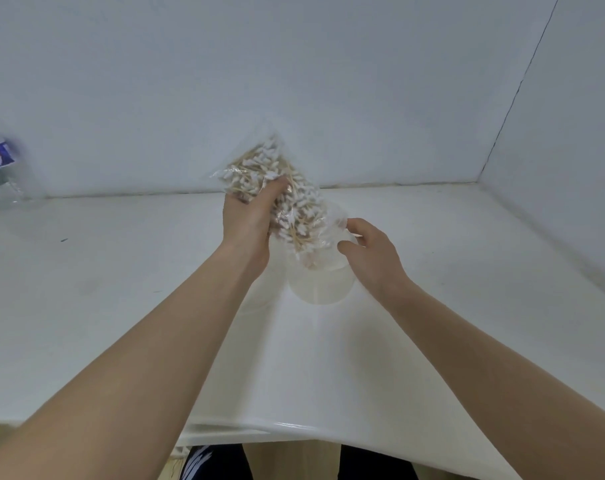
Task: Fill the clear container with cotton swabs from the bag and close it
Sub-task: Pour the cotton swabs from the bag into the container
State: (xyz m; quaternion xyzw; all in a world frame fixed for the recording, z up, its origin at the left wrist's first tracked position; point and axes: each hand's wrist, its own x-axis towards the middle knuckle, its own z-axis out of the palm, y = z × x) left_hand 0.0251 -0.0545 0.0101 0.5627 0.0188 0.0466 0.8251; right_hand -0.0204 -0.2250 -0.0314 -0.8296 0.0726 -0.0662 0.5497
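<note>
Pour step in progress — left hand (247, 220) grips the bag (277, 188) of cotton swabs (303, 216), tilted mouth-down over the clear container (320, 285) on the counter (432, 341). Right hand (370, 252), fingers curled, steadies the container's rim. Next, judging: tip further, shake the swabs in — lid not identifiable.

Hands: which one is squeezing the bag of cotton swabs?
The left hand. It grips the bag of cotton swabs, tilted over the clear container. The right hand only touches the bag's open end at the container's rim.
</note>
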